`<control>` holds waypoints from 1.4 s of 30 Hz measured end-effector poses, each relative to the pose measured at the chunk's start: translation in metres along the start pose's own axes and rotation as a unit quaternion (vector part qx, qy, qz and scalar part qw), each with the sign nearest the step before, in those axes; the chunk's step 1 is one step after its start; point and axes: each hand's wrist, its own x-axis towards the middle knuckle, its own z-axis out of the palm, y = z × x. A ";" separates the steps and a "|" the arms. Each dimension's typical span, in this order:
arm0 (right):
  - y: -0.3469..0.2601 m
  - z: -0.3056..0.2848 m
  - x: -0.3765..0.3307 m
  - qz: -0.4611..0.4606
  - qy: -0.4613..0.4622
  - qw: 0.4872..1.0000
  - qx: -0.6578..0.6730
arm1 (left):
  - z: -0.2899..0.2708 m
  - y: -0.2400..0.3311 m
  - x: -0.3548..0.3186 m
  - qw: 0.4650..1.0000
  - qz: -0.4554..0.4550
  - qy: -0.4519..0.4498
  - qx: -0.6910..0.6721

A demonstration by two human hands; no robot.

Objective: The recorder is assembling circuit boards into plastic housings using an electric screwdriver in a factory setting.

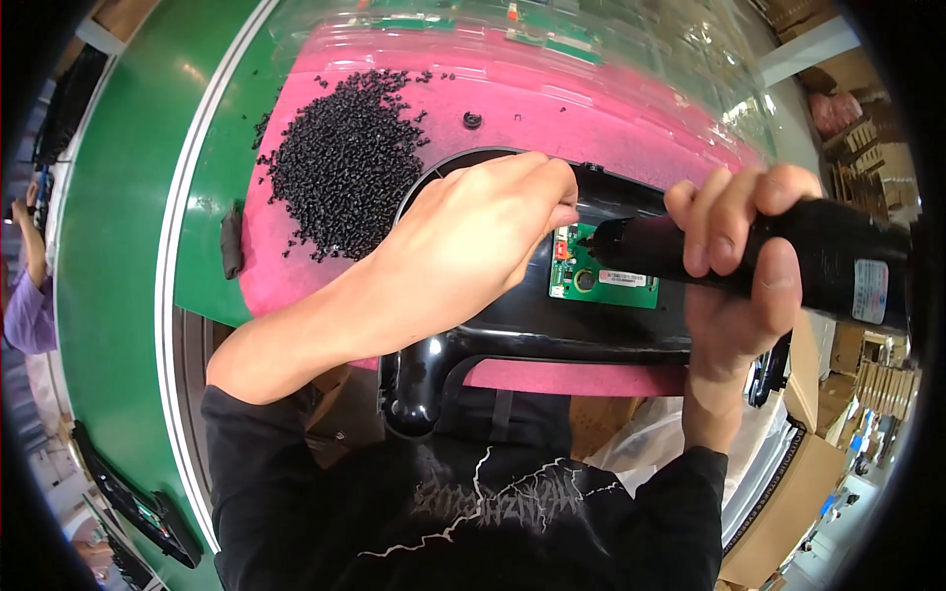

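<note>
A shiny black plastic housing (591, 340) lies open in front of me with a green circuit board (631, 294) inside it. In my right hand (744, 241) is a black electric screwdriver (650, 246), held nearly level. Its narrow end points left, over the upper part of the board. My left hand (493, 212) reaches across the housing, fingers curled together beside the board's upper left corner. Whatever those fingertips pinch, if anything, is hidden. A red connector (561, 250) shows at the board's left edge.
A large heap of small black screws (345, 163) covers the left of the pink mat (453, 79). Clear plastic trays (631, 59) stand behind it. A small black ring-shaped part (472, 120) lies near the heap. Cardboard boxes (788, 502) stand at lower right.
</note>
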 end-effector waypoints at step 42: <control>-0.026 0.008 -0.015 0.069 -0.056 0.996 0.019 | -0.006 0.013 0.004 0.998 0.028 -0.004 -0.050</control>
